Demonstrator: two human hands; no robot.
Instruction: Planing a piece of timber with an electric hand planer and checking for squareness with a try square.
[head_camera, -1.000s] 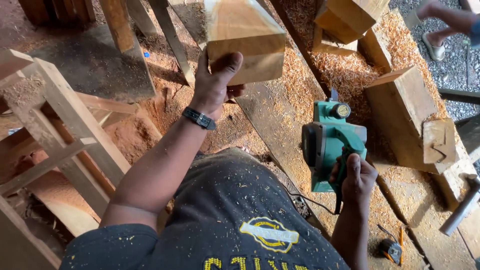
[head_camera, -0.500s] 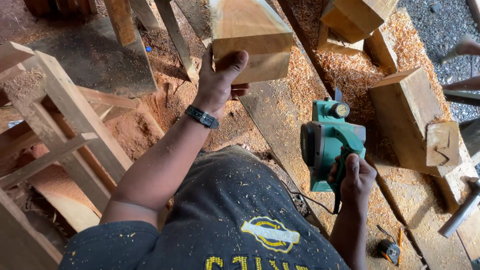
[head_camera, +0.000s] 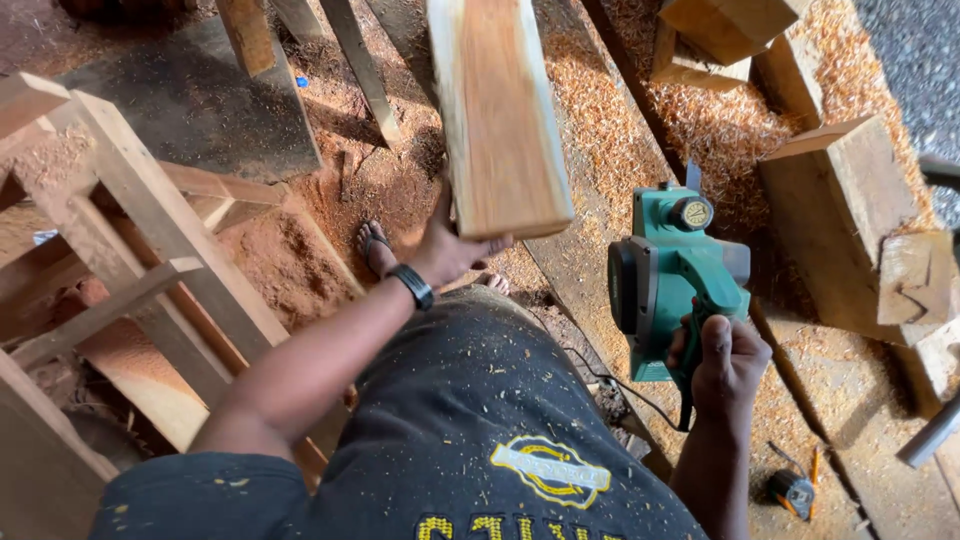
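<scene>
Now a plank (head_camera: 497, 110) is held up at twelve o'clock, its near end gripped by the left hand (head_camera: 450, 245); its long planed face, pale with a reddish streak, is shown where a second ago only the end grain was seen. A green planer (head_camera: 672, 275) is clasped by the right hand (head_camera: 728, 360) at three o'clock, over wood shavings (head_camera: 610, 120).

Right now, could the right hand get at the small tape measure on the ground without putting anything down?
Probably not. The right hand is closed around the handle of the green electric planer, so its fingers are taken. The tape measure lies uncovered on the sawdust below that arm.
</scene>
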